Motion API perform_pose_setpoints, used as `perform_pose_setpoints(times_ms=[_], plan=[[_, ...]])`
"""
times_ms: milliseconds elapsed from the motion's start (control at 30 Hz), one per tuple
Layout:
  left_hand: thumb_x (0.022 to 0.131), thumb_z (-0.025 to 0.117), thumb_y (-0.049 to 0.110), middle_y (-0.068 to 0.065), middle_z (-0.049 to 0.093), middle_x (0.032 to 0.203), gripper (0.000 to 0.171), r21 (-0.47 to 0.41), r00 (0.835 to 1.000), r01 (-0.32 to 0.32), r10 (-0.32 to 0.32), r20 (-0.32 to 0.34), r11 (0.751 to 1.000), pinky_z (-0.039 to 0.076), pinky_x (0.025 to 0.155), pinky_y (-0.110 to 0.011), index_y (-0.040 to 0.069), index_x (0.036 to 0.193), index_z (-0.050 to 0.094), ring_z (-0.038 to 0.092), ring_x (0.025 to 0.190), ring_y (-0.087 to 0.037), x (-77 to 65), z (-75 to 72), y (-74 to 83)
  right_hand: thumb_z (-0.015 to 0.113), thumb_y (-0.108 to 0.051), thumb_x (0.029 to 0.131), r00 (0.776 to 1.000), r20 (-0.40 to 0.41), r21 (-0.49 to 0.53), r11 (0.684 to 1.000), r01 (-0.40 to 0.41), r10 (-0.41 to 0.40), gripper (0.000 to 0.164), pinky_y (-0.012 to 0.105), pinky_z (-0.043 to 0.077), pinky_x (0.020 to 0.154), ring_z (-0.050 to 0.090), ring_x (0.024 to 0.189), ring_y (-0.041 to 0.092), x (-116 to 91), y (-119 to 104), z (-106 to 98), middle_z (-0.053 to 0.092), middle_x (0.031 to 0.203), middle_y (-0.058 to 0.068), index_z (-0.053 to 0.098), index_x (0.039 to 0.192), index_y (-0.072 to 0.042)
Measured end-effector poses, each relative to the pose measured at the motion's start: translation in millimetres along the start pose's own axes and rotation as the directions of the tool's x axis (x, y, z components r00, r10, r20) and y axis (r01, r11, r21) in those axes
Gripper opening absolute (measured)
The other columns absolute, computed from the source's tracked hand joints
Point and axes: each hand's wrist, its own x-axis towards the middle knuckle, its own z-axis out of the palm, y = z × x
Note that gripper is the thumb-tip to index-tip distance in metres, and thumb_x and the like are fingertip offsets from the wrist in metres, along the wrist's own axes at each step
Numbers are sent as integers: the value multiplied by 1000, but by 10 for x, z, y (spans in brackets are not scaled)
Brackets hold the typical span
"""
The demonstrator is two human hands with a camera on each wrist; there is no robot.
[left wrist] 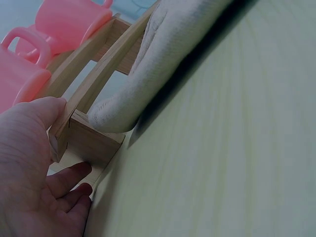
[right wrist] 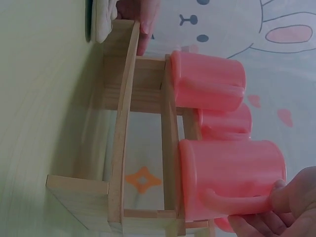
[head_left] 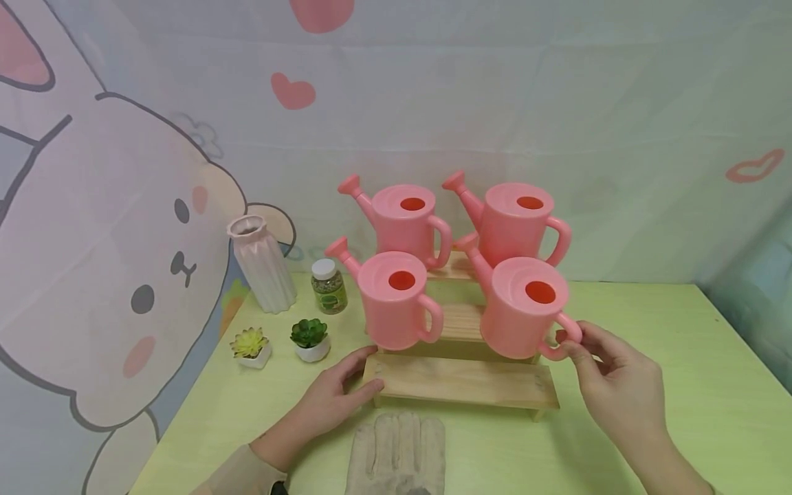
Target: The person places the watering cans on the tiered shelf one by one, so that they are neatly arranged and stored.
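Note:
A stepped wooden stand bears several pink watering cans on its upper levels, their spouts pointing left. My right hand pinches the handle of the front right watering can between thumb and fingers. That can's base sits at the middle step in the right wrist view. To its left stands the front left watering can. At the stand's left end, my left hand grips the lowest board, thumb over it and fingers around its end; the left wrist view shows the thumb against the board.
A pale work glove lies in front of the stand. Left of it are two small potted succulents, a white-capped jar and a pale ribbed vase. Behind the table hangs a printed cloth.

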Motion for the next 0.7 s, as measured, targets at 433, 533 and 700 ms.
perform_pose_setpoints(times_ms=[433, 533, 700], plan=[[93, 70, 54, 13, 50, 155, 59, 1, 1000, 1, -1, 0, 1000, 41, 120, -37, 43, 147, 47, 49, 144, -14, 25, 16, -14, 78, -17, 91, 998, 59, 18, 1000, -17, 16, 34, 3, 53, 79, 66, 94, -15, 9, -10, -22, 68, 106, -27, 71, 125, -20], [94, 69, 53, 9, 52, 154, 60, 10, 1000, -16, 16, -2, 1000, 42, 120, -39, 41, 148, 46, 50, 143, -15, 22, 7, 1, 76, -15, 93, 999, 52, 21, 1000, 2, -3, 40, 1, 51, 83, 64, 100, -17, 14, -10, -41, 65, 113, -28, 67, 132, -18], [94, 69, 53, 8, 54, 153, 65, 32, 999, -24, 25, -24, 999, 42, 120, -41, 37, 152, 43, 51, 144, -16, -7, -31, 84, 75, -7, 92, 999, -10, 45, 998, 31, -31, 42, 1, 48, 90, 65, 103, -13, 68, -14, -133, 68, 114, -21, 65, 132, -14]])
